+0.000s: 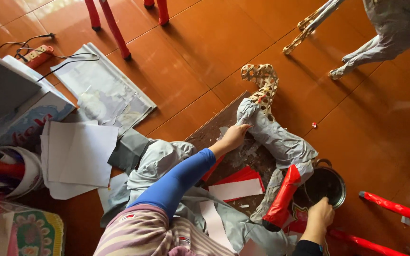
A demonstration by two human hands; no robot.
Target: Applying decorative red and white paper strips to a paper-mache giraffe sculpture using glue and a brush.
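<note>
A paper-covered animal figure lies on a dark board on the floor. Its body is grey, its neck and head are spotted, and one leg is red. My left hand, on a blue-sleeved arm, presses with curled fingers on the grey paper at the figure's shoulder. My right hand sits at the near rim of a metal pot with dark contents. Its fingers are curled, and what they hold is hidden.
Red and white paper strips lie by my knee. White sheets and newspapers are spread at left, near a power strip with cables. Red stool legs stand at top. A second grey figure is top right. Red-wrapped sticks lie lower right.
</note>
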